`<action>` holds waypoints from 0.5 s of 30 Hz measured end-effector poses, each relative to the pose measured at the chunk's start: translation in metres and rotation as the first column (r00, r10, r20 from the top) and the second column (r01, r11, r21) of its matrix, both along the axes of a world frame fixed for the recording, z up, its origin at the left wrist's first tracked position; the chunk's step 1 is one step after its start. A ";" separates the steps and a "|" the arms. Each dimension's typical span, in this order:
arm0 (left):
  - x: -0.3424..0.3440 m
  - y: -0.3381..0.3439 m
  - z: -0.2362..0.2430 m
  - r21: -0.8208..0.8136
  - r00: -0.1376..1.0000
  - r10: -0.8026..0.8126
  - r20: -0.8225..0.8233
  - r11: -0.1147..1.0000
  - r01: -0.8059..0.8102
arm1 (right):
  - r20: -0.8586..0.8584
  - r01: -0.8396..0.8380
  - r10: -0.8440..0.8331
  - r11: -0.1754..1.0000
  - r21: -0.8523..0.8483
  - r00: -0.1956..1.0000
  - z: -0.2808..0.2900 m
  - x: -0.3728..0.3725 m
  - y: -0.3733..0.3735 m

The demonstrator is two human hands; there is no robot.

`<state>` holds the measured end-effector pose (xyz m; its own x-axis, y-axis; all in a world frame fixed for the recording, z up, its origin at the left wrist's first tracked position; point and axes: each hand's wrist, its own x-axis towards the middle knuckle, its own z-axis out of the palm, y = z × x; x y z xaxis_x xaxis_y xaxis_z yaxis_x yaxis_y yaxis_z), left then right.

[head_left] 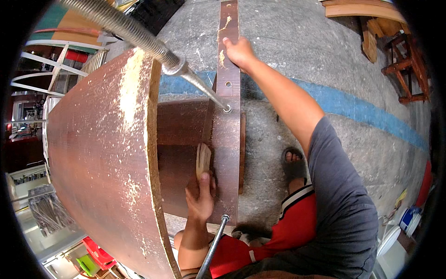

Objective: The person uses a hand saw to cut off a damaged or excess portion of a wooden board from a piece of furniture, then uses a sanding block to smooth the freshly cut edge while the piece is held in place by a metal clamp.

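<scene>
My left hand [200,197] presses a small pale wooden block [203,159] against the inner face of a dark brown wooden panel assembly. A narrow brown plank [227,135] runs away from me, with holes in it. My right hand [239,52] rests near its far end, fingers curled over the plank's edge. A threaded steel rod [139,37] passes from the upper left down to a hole in the plank. A second metal rod [214,244] meets the plank's near end. A big brown board [100,162] dusted with sawdust stands on edge at my left.
The concrete floor [297,42] carries a blue painted stripe [362,109]. My sandalled foot [292,162] stands beside the plank. Wooden chair parts [404,69] lie at the far right. Red and green plastic crates [95,258] and a rack of metal parts [46,209] sit lower left.
</scene>
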<state>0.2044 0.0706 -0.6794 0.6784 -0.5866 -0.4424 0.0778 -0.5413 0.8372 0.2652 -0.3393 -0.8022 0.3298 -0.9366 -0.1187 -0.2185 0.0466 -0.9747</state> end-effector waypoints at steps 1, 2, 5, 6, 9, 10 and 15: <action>-0.001 0.003 0.003 -0.007 1.000 0.000 0.006 1.000 0.001 | -0.014 -0.008 0.009 1.000 0.019 1.000 0.010 -0.002 0.005; 0.000 0.002 0.002 -0.003 1.000 0.004 -0.014 1.000 -0.004 | -0.027 -0.017 0.018 0.999 0.037 0.999 0.014 -0.003 0.009; 0.011 -0.027 -0.005 0.111 0.993 -0.086 0.084 0.991 0.076 | 0.052 -0.029 0.027 0.999 0.041 0.998 -0.018 0.008 -0.014; 0.016 -0.033 -0.013 0.097 0.995 -0.064 0.080 0.994 0.057 | 0.017 -0.026 0.026 0.999 0.040 1.000 -0.003 0.003 -0.009; 0.007 -0.016 -0.004 0.075 1.000 0.018 0.011 0.997 -0.019 | 0.093 -0.004 0.000 0.999 0.048 0.996 -0.015 0.007 -0.011; 0.010 0.001 0.002 0.073 0.996 -0.087 -0.001 0.994 0.087 | 0.051 0.009 -0.011 0.999 0.043 0.999 -0.013 0.005 -0.008; -0.014 0.016 0.020 -0.033 0.997 -0.010 0.075 0.999 0.013 | -0.046 -0.022 0.025 0.999 0.047 0.999 0.005 -0.004 0.002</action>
<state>0.1906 0.0861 -0.6592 0.7019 -0.6080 -0.3709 0.0087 -0.5135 0.8581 0.2611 -0.3378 -0.7968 0.3447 -0.9217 -0.1779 -0.2650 0.0862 -0.9604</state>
